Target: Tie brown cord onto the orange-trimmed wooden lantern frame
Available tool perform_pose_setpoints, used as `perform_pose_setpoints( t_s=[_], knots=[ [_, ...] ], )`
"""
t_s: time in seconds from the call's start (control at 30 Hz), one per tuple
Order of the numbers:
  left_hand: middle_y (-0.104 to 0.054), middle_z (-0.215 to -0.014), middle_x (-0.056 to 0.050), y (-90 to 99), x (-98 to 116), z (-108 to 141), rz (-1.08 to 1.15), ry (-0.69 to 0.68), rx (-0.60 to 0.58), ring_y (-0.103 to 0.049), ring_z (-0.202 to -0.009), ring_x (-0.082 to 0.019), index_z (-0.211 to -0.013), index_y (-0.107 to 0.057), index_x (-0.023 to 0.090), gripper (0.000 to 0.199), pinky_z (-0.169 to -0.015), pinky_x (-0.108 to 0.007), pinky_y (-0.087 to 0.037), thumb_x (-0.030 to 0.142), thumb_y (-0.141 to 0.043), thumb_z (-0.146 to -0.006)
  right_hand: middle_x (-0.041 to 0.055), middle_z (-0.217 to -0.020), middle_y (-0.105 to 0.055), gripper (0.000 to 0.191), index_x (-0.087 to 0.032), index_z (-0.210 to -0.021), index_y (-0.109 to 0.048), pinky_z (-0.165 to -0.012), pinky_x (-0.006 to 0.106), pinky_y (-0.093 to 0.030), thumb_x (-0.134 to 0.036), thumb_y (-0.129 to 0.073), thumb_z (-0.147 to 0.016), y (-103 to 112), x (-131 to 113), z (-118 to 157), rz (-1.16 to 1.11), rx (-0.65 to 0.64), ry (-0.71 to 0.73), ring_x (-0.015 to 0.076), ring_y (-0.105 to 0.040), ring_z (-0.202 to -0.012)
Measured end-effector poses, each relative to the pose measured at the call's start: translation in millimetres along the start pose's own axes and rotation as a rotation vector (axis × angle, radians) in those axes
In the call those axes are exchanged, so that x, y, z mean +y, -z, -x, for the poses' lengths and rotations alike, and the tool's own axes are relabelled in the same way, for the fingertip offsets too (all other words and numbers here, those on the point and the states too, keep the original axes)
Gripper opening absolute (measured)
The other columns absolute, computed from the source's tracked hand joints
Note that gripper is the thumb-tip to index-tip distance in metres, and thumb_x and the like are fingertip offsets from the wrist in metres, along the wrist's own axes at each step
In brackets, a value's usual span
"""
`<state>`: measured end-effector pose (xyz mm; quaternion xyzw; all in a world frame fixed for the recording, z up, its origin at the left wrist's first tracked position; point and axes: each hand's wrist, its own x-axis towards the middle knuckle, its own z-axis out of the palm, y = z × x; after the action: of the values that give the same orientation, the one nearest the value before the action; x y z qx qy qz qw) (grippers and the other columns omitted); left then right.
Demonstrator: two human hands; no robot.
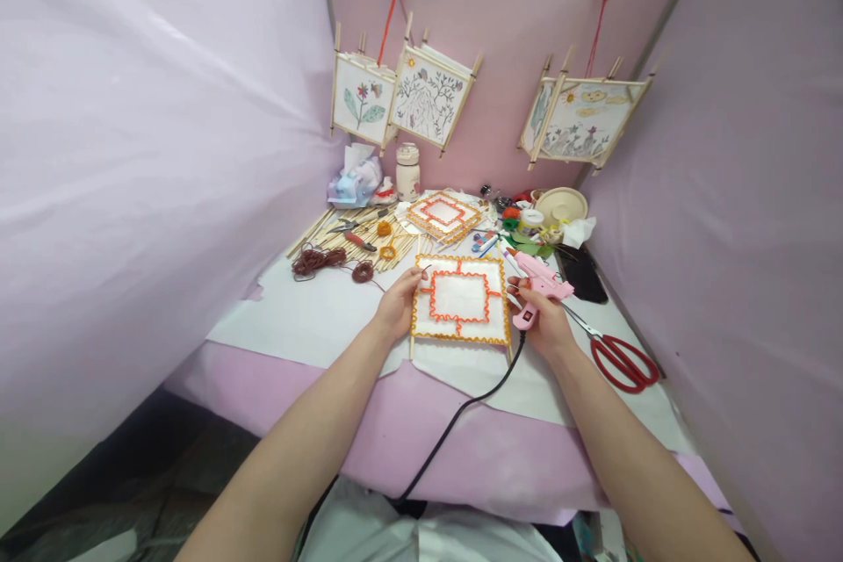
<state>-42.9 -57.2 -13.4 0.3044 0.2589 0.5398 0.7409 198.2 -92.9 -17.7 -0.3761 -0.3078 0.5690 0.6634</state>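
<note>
A square white panel (459,297) framed with sticks, with a wavy yellow border and an inner orange outline, is tilted up over the near part of the table. My left hand (399,303) grips its left edge, and a thin dark strand shows at the fingertips. At the panel's right side, my right hand (543,320) is closed round the handle of a pink glue gun (541,277). The gun's nozzle points up and left, and its black cord runs down toward my lap. Whether the right fingers also touch the panel is unclear.
Red-handled scissors (623,362) lie right of my right hand, near a dark phone (582,274). Behind the panel are stacked decorated panels (444,215). Sticks, pliers (359,241) and brown cord (319,262) lie back left. A bottle (407,171) stands behind; painted lanterns (431,94) hang above.
</note>
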Motion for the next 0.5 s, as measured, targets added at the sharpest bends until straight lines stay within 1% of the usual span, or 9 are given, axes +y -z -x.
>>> perform_pose_setpoints(
  t_s=[0.3,0.37,0.5],
  knots=[
    [-0.059,-0.071,0.001,-1.3,0.3,0.3,0.008,-0.001,0.003,-0.057,-0.064,-0.013,-0.074,-0.056,0.017,0.016,-0.063,-0.025,-0.047,0.019,-0.07,-0.068,-0.0011,-0.097,-0.065,0.017,-0.022,-0.072,-0.067,-0.063,0.019,-0.052,-0.022,-0.079,-0.06,-0.2,-0.7,-0.2,0.016,0.057,-0.025,0.0112,-0.058,-0.082],
    [-0.059,-0.071,0.001,-1.7,0.5,0.5,0.002,0.0,0.003,-0.057,-0.064,-0.013,-0.075,-0.055,0.017,0.017,-0.063,-0.025,-0.048,0.02,-0.071,-0.068,-0.0011,-0.094,-0.064,0.019,-0.021,-0.072,-0.067,-0.059,0.018,-0.05,-0.022,-0.079,-0.058,-1.6,-1.3,0.2,0.01,0.065,-0.021,0.0106,-0.056,-0.079],
    [-0.059,-0.072,0.001,-1.7,0.7,0.3,-0.003,-0.009,0.011,-0.059,-0.065,-0.014,-0.076,-0.054,0.017,0.019,-0.063,-0.025,-0.048,0.019,-0.071,-0.067,-0.0026,-0.083,-0.06,0.021,-0.021,-0.073,-0.065,-0.053,0.018,-0.046,-0.02,-0.079,-0.057,-2.9,-1.0,-0.2,-0.014,0.034,-0.001,0.0085,-0.052,-0.069]
  ],
)
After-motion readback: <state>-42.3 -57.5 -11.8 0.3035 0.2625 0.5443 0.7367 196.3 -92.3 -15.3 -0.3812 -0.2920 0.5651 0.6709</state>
